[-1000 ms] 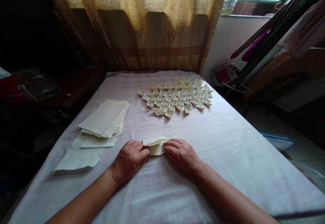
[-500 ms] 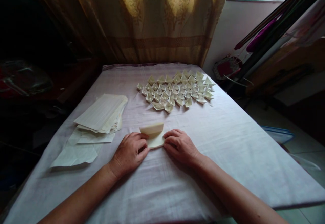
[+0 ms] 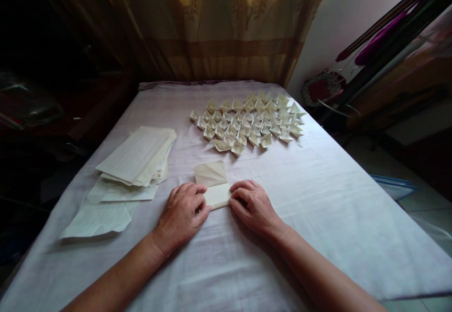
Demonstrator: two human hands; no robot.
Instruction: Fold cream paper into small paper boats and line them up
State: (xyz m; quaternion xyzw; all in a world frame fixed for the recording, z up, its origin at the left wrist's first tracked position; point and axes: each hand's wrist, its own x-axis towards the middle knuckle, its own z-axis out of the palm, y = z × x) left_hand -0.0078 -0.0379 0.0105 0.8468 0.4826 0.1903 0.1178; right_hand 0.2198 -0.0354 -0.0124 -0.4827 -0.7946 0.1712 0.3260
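Note:
A cream sheet of paper (image 3: 217, 195) lies near the middle of the table, its near part folded over and its far part creased and lying nearly flat. On its left edge my left hand (image 3: 184, 208) is closed, fingertips pressing the fold. My right hand (image 3: 252, 204) grips the right edge the same way, thumb low and fingers curled. Beyond the sheet, several small folded paper boats (image 3: 243, 126) stand in close rows. Left of my left hand lies a stack of paper sheets (image 3: 136, 154), with a loose creased sheet (image 3: 97, 217) under its near end.
A pale cloth (image 3: 318, 236) covers the table. A patterned curtain (image 3: 219, 34) hangs behind the far edge. Past the right edge are dark poles (image 3: 384, 20), a small bag (image 3: 323, 88) and a blue-edged plastic item (image 3: 393, 184) lower down.
The far flap of the paper, upright before, has opened away from me and now lies lower, showing its creases. Both hands keep their hold. The camera view has tilted slightly down.

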